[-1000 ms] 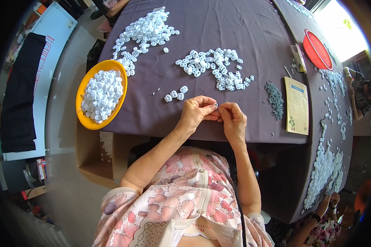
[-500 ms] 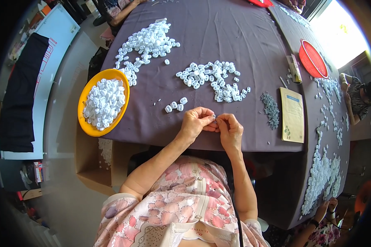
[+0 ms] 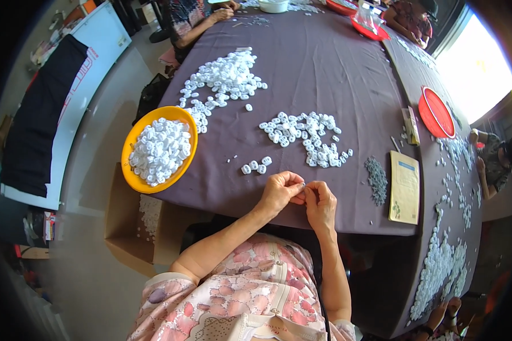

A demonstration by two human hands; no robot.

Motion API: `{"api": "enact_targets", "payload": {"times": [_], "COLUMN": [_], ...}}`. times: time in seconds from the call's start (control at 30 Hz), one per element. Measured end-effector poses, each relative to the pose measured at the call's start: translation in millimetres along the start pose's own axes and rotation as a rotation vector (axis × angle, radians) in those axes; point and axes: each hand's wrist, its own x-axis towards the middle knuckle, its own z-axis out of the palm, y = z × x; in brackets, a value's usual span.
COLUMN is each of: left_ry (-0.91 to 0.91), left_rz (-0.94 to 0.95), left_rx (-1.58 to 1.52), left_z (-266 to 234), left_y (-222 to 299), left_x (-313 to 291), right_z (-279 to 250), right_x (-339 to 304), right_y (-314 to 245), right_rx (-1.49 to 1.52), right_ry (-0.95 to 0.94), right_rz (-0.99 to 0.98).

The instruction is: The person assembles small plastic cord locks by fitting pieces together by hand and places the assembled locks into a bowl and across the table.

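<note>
Since a moment ago both hands have barely shifted: my left hand and right hand pinch one small white piece together above the table edge.

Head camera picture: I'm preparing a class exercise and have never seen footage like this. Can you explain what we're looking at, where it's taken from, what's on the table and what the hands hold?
A wide fisheye camera worn on a person's head looks down, so straight edges bend. There is no machine, just two bare hands. The left hand and right hand meet at the near edge of a purple-covered table, pinching something too small to identify. On the cloth lie loose piles of small white pieces, three more white pieces near the hands, a heap of tiny grey parts and a yellowish booklet. An orange bowl holds more white pieces. Other people sit at the far end.
</note>
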Motion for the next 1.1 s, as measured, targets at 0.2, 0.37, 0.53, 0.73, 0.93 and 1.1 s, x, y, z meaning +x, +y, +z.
{"api": "enact_targets", "payload": {"times": [0.2,0.37,0.53,0.73,0.93,1.1], "left_ry": [-0.001,0.013,-0.001,0.050,0.041,0.051], "left_rz": [0.041,0.072,0.068,0.063,0.041,0.038], "left_rx": [0.011,0.104,0.137,0.013,-0.043,-0.004], "left_z": [-4,1,4,3,0,3], "left_y": [-1,-2,-1,-4,2,-1], "left_x": [0,-3,-9,-9,-2,-3], "right_z": [1,1,-5,-2,-2,0], "right_x": [4,1,-2,0,5,4], "right_y": [-7,-6,-2,4,-2,0], "right_rx": [-0.069,-0.106,-0.102,-0.011,0.045,-0.036], "right_ry": [-0.029,-0.015,-0.060,-0.014,-0.044,0.018], "right_rz": [-0.080,-0.119,-0.087,-0.078,0.051,-0.105]}}
